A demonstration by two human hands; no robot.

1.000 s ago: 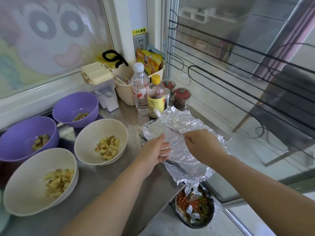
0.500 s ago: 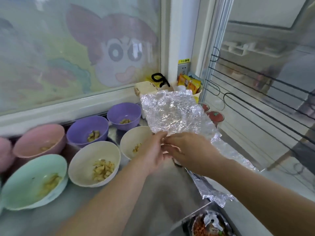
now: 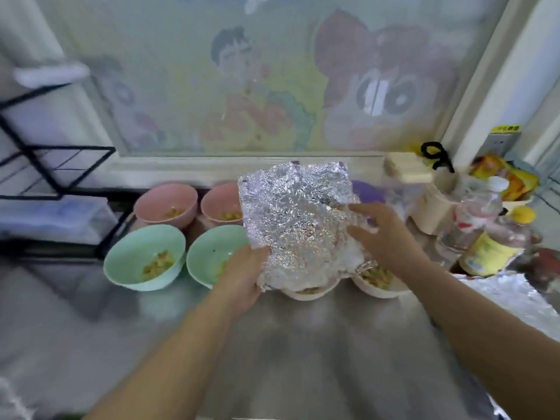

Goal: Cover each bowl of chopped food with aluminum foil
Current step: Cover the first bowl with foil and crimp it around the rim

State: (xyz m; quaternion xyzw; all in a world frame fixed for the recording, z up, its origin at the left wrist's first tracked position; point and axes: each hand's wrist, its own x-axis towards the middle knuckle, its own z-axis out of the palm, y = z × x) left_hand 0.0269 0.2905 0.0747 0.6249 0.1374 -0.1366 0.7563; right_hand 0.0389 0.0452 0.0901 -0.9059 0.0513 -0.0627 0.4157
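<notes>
Left hand (image 3: 242, 277) and right hand (image 3: 382, 234) gripped foil (image 3: 297, 222) over a cream bowl (image 3: 306, 293); a green bowl (image 3: 127, 262) held chopped food.

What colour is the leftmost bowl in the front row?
The bowl is mint green, seen in the head view.

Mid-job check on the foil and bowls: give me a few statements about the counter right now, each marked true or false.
1. The left hand grips the lower left edge of the foil sheet. True.
2. The green bowls are covered with foil. False: the green bowls are open, with food showing.
3. The foil sheet is held over a cream bowl at the front. True.
4. The pink bowls stand nearer the person than the green ones. False: the pink bowls stand behind them, by the window.
5. The right hand rests on the counter, away from the foil. False: the right hand holds the foil sheet's right side.
</notes>
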